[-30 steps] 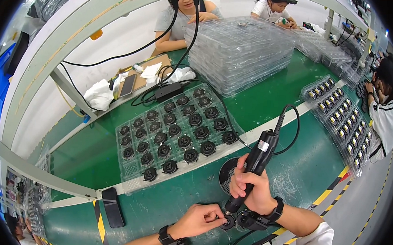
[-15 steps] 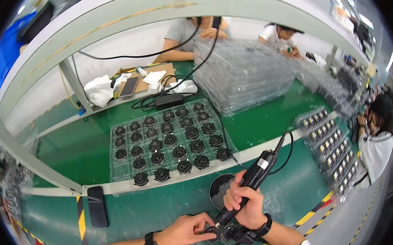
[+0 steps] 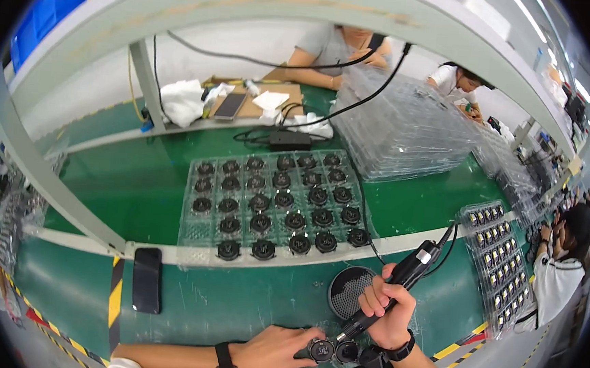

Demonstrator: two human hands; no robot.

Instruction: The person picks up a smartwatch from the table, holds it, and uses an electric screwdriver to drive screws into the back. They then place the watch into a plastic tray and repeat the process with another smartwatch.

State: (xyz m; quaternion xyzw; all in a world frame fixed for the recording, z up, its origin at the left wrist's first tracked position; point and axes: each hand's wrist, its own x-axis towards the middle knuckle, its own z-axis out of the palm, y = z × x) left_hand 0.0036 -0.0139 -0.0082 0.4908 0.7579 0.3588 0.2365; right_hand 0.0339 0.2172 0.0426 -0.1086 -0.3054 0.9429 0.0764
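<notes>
While right hand grips black electric screwdriver, tip down, left hand fingers pinch round black part; mesh disc at 12 o'clock on green worktop.

A dark phone with a blank black screen lies flat near the table's left front edge. A second phone, screen dark, rests on brown cardboard at the back edge. A blue panel, perhaps a screen, hangs above the back left corner.
</notes>
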